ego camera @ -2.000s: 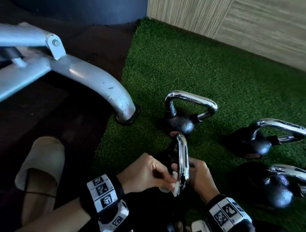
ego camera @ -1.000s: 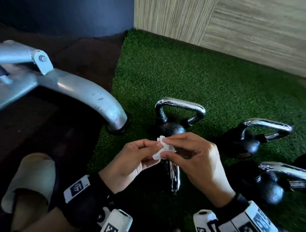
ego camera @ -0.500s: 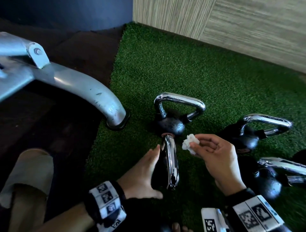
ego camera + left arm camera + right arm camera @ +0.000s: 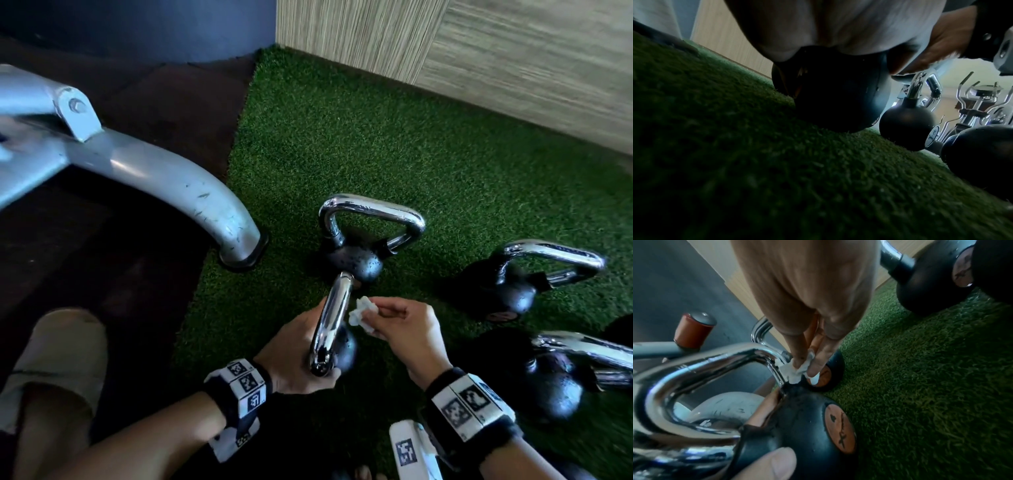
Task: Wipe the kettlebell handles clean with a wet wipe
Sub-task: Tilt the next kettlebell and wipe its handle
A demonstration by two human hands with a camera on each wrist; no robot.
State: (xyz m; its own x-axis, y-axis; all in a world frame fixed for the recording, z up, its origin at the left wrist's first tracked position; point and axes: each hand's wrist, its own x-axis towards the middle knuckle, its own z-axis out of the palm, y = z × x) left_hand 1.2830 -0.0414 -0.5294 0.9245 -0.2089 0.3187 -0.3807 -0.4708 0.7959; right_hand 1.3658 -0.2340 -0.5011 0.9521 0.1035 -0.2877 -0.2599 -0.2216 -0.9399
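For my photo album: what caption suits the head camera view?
Left hand steadies a kettlebell while right hand brings a wet wipe to its chrome handle.

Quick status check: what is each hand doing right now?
Left hand: grips the nearest kettlebell at the base of its handle.
Right hand: pinches the wet wipe, touching that handle.

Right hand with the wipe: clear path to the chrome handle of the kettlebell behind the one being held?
Probably yes. The right hand pinches the wet wipe just short of the far kettlebell's chrome handle, over open turf; only the held kettlebell's handle stands alongside.
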